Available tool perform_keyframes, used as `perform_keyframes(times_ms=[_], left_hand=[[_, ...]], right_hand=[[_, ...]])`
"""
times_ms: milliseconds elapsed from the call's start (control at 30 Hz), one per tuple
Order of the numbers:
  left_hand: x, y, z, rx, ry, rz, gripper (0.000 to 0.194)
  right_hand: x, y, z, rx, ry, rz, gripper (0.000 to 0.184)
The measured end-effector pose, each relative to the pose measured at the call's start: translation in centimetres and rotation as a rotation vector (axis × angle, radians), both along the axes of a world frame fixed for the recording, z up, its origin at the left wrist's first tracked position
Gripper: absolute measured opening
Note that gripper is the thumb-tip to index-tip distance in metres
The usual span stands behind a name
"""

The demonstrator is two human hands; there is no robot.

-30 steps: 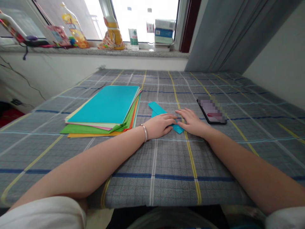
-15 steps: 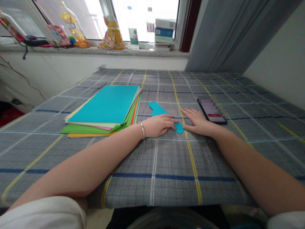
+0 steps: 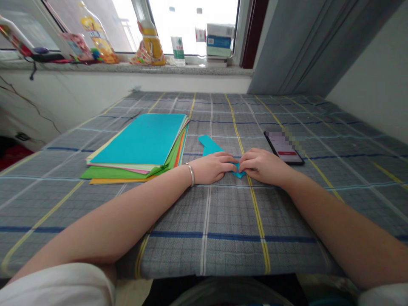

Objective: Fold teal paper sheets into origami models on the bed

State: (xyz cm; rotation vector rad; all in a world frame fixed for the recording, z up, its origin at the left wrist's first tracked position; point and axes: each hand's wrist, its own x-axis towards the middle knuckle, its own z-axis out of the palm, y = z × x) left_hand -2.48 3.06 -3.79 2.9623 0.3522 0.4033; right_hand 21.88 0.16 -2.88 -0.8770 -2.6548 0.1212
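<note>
A folded piece of blue paper (image 3: 211, 146) lies on the checked cloth, partly covered by my hands. My left hand (image 3: 213, 168), with a silver bangle at the wrist, rests over its middle, the fingers bent together and holding it against the cloth. At the paper's right end, my right hand (image 3: 259, 166) has its thumb and fingers closed in a pinch on the edge. The fingertips of both hands almost meet there. Only the upper left arm of the paper and a small tip between the hands show.
Left of my hands lies a stack of coloured paper (image 3: 140, 140), blue sheet on top. A phone (image 3: 285, 148) with a lit screen lies just beyond my right hand. Bottles and boxes (image 3: 219, 40) stand on the windowsill (image 3: 191, 71) past the checked tablecloth (image 3: 229, 212).
My right hand has moved left and its spread fingers have closed on the paper's right end. My left hand and the rest of the paper stay in place.
</note>
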Motion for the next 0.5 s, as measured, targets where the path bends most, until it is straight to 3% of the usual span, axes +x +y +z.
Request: perform_keyframes(times_ms=[267, 500], left_hand=[[-0.7, 0.1, 0.7, -0.095, 0.043, -0.018, 0.043], [-1.2, -0.3, 1.4, -0.038, 0.142, 0.110, 0.047]], right_hand=[[0.3, -0.7, 0.7, -0.021, -0.007, -0.046, 0.033], [0.8, -0.8, 0.9, -0.078, 0.011, -0.080, 0.035]])
